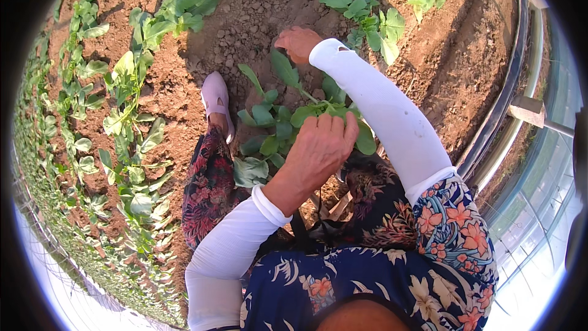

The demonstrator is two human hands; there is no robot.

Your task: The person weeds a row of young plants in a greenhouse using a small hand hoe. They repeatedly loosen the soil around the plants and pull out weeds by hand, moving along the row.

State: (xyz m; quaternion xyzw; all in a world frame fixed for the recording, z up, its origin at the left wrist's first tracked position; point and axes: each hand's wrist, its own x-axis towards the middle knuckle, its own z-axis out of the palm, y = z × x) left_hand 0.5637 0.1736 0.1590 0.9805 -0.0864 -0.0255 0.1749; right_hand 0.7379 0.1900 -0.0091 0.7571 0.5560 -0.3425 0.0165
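My left hand (324, 147), its back turned up, is over the leafy green plants (273, 124) between my feet. Its fingers are curled at the leaves, and what lies under them is hidden. Farther ahead, my right hand (298, 43) is low over the brown soil (248, 32), just beyond the tip of a broad leaf (284, 68). Its fingertips point left and down, and I cannot tell whether they hold anything. White sleeves cover both forearms.
Rows of leafy plants (133, 110) run along the left. More plants (372, 23) grow ahead at the right. A dark hose or pipe (505, 96) and a pale rail (528, 87) curve along the right edge, beside translucent sheeting. My pink shoe (216, 96) stands on the soil.
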